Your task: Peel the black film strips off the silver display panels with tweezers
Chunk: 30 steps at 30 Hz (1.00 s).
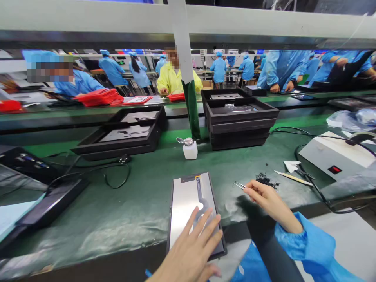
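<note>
- Panel [182, 201]: flat at table's [132, 211] near edge, low end apparently overhanging; best keep wt. on supported part.
- L hand [190, 246]: grip spread, fingers across panel's lower half; press lightly, esp. nr grey strip [201, 196].
- R hand [268, 199]: grip pinching tweezers [240, 185], tips clear of panel; mind sharp ends vs. surface.
- Black scraps [266, 180]: beyond R hand, in from near edge; keep off panel.

Left hand [189, 250] palm down, fingers [202, 224] spread forward, right hand [270, 199] turned leftward, fingers [256, 186] pinched
</note>
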{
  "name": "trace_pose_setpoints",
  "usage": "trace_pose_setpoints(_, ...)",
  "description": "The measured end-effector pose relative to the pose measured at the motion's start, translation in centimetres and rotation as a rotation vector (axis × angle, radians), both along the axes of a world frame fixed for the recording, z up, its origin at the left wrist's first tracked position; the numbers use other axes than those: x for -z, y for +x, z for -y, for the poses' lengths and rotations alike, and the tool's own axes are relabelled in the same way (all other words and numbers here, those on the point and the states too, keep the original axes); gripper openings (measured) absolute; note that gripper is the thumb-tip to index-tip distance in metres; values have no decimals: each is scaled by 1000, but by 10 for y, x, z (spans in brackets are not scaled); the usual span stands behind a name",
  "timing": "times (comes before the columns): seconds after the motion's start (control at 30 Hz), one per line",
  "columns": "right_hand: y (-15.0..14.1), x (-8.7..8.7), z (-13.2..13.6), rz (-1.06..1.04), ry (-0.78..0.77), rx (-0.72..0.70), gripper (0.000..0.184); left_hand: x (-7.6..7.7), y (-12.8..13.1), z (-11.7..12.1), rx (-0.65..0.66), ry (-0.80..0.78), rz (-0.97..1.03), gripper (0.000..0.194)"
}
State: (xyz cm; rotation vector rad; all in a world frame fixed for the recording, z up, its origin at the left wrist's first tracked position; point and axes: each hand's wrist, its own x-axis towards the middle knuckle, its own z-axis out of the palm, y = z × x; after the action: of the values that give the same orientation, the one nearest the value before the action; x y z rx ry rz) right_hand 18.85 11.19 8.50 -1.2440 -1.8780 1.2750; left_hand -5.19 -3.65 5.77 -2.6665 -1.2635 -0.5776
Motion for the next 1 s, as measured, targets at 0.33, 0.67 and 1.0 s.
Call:
trace_pose_setpoints(0.33,39,-4,22,340,588,73,43,-73,74,-144,-177,-501,202,16)
trace_pose_setpoints(0.67,85,29,50,192,402,398,44,-67,111,-186,-127,-430,33,17)
trace_pose_setpoints(1.0,91,54,78,-14,150,458,41,-85,97,-160,32,-243,-160,46)
